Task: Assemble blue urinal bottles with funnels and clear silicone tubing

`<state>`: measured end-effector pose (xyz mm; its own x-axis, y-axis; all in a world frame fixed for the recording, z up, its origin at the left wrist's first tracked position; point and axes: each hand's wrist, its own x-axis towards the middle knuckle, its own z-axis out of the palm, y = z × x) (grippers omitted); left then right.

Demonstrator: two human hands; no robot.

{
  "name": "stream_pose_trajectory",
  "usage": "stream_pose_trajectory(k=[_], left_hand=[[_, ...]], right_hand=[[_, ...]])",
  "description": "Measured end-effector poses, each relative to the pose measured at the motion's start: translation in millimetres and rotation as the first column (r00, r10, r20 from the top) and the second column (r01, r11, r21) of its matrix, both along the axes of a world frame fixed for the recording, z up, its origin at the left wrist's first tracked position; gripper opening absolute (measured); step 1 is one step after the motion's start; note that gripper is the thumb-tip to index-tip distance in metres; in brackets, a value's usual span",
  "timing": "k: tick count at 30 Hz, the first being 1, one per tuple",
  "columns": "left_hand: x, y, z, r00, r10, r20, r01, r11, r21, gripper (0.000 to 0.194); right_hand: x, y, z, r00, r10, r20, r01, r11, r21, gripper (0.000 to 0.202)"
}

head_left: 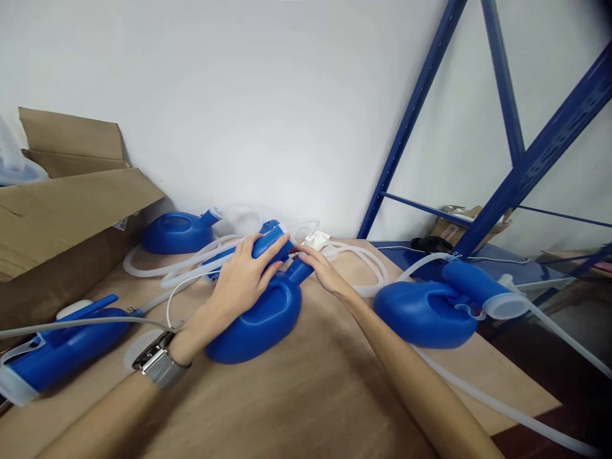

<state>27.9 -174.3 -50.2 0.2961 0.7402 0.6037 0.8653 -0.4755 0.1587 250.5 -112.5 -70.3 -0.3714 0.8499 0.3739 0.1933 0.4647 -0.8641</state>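
Hose (526,423) hangs over the bench's (310,395) right edge: snag it, could drag the right-hand jug (425,315). Middle jug (258,325), mid-bench, may rock if pushed off-centre. Your left hand (241,275) is closed round a blue cylinder (268,237); right hand's (322,266) fingers bunch at the jug neck (300,271), can't tell if gripping. Loose hose loops (143,273) toward the far edge could catch.

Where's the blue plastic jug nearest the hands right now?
In the head view, the blue plastic jug is on the brown tabletop, just left of centre, with its neck beside the right hand and the left hand partly covering it.
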Motion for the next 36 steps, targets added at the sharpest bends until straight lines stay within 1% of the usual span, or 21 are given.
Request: stream_pose_trajectory(k=[4,7,10,12,15,19,22,24,25,29,31,33,36], left_hand=[[-6.1,1.4,0.6,0.999,-0.045,0.028,0.046,0.999,-0.03,0.055],[-10.1,3.1,0.9,0.988,-0.15,0.045,0.153,0.986,-0.068,0.054],[-10.4,3.7,1.0,0.97,-0.233,0.067,0.239,0.966,-0.094,0.055],[-8.7,3.0,1.1,0.97,-0.23,0.084,0.238,0.965,-0.112,0.056],[-6.0,1.3,1.7,0.976,-0.194,0.103,0.208,0.966,-0.153,0.058],[-5.8,0.5,2.6,0.971,-0.199,0.13,0.22,0.958,-0.183,0.06],[-6.9,2.3,1.8,0.955,-0.2,0.217,0.244,0.949,-0.199,0.074],[-7.6,4.4,0.0,0.942,-0.197,0.273,0.255,0.947,-0.195,0.083],[-7.9,5.6,-1.2,0.936,-0.2,0.29,0.261,0.947,-0.188,0.084],[-8.7,9.8,-5.9,0.914,-0.245,0.323,0.305,0.94,-0.152,0.079],[-8.5,10.6,-6.8,0.909,-0.249,0.333,0.311,0.939,-0.145,0.079],[-7.6,10.3,-6.3,0.911,-0.237,0.338,0.302,0.941,-0.154,0.079],[-5.0,8.2,-4.1,0.915,-0.208,0.345,0.281,0.943,-0.177,0.08]], right_hand=[[0.9,-24.4,-5.6,0.997,-0.052,0.063,0.044,0.991,0.13,0.036],[4.2,-43.6,-9.1,0.989,-0.124,0.084,0.105,0.973,0.204,0.034],[6.8,-54.5,-12.4,0.983,-0.172,0.061,0.155,0.961,0.228,0.032],[7.5,-56.7,-14.6,0.98,-0.195,0.044,0.178,0.953,0.247,0.029],[7.1,-56.6,-17.8,0.976,-0.217,0.035,0.201,0.945,0.259,0.025],[5.3,-57.2,-21.4,0.981,-0.195,-0.008,0.193,0.967,0.168,0.03],[4.8,-58.5,-22.7,0.972,-0.225,-0.065,0.233,0.961,0.15,0.033],[5.8,-58.8,-22.7,0.965,-0.255,-0.067,0.263,0.948,0.181,0.033],[6.6,-58.6,-22.5,0.963,-0.266,-0.05,0.271,0.94,0.207,0.032],[11.1,-56.9,-21.7,0.955,-0.289,0.059,0.247,0.893,0.376,0.028],[12.9,-56.4,-21.7,0.96,-0.264,0.088,0.204,0.881,0.426,0.03],[13.9,-56.4,-22.1,0.971,-0.222,0.09,0.165,0.89,0.425,0.034],[14.1,-56.5,-22.9,0.983,-0.167,0.073,0.128,0.918,0.375,0.036]])
